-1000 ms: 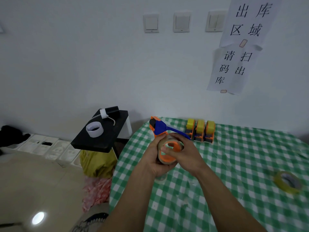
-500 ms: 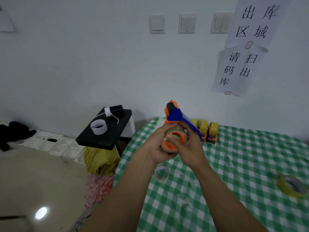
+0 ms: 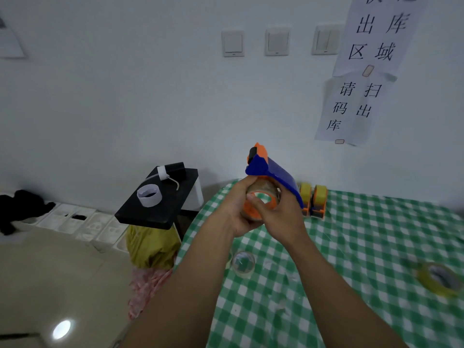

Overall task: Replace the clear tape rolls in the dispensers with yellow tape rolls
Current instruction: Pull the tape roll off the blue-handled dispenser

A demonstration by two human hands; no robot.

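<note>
One loose clear tape roll (image 3: 243,262) lies flat on the green-checked table (image 3: 364,247), nearest the camera. One yellow tape roll (image 3: 438,280) lies flat well to its right. Above the table, both hands hold one orange-and-blue dispenser (image 3: 273,172) with a mounted clear roll (image 3: 266,190) on its orange hub.
Left hand (image 3: 233,212): fingers curled round the roll's left side.
Right hand (image 3: 278,217): thumb on the hub rim, fingers wrapped behind and hidden.
Two loaded dispensers (image 3: 320,199) carrying yellow rolls stand behind.
Three wall switches (image 3: 277,41).
Two paper sheets (image 3: 376,41) read "出库区域" and "请扫码出库".
</note>
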